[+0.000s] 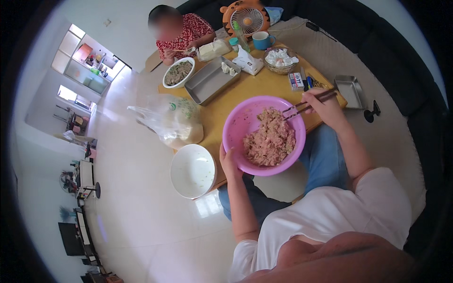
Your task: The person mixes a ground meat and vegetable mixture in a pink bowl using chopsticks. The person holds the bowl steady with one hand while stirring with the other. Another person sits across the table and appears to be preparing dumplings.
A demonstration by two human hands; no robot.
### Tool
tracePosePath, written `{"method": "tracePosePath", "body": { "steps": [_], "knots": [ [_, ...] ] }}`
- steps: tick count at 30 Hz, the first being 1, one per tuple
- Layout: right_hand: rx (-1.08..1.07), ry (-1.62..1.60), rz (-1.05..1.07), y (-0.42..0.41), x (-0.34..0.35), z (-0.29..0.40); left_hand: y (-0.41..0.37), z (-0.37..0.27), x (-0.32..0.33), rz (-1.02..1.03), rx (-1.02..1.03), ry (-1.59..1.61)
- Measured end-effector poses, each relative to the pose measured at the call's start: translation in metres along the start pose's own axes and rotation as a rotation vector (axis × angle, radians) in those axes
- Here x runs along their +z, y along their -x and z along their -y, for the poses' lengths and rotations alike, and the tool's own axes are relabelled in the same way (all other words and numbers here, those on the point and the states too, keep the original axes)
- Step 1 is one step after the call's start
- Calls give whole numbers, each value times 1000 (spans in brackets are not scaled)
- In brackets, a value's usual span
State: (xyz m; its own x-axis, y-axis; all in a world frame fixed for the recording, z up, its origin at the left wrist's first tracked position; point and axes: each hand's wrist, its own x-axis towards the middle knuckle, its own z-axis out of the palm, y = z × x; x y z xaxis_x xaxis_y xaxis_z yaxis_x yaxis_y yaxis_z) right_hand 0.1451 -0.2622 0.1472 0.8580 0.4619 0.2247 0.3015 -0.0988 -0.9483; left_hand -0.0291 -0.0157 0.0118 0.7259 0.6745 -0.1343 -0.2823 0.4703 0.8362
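Observation:
My left hand (230, 161) grips the near left rim of a pink plastic bowl (238, 111), its thumb over the edge. Inside the bowl lies a mound of ground meat mixed with green bits (270, 141). A pair of dark chopsticks (307, 103) is held in my right hand (320, 104) above the bowl's right rim. Their tips reach the upper right edge of the meat mixture. The bowl is at the table's near edge, over my knees.
On the wooden table (226, 106) stand a white bowl (193, 171), a plastic bag (177, 120), a metal tray (208, 83) with a few wrapped dumplings (228, 69) and a glass bowl (281, 67). Across it, a person (185, 35) in red sits by a bowl of filling (179, 73).

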Motion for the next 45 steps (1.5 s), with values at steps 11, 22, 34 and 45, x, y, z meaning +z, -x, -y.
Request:
{"method": "tracePosePath", "body": {
  "steps": [11,22,34,45],
  "knots": [
    [8,8,254,-68,78,-66,-8,5,-1,15,46,-146],
    [-78,16,439,-39,32,-7,-3,5,0,-8,85,-87],
    [213,308,643,-161,39,-19,-7,2,-1,64,57,-143],
    [5,237,720,-183,121,-7,-3,-8,3,53,69,-246]
  ]
}}
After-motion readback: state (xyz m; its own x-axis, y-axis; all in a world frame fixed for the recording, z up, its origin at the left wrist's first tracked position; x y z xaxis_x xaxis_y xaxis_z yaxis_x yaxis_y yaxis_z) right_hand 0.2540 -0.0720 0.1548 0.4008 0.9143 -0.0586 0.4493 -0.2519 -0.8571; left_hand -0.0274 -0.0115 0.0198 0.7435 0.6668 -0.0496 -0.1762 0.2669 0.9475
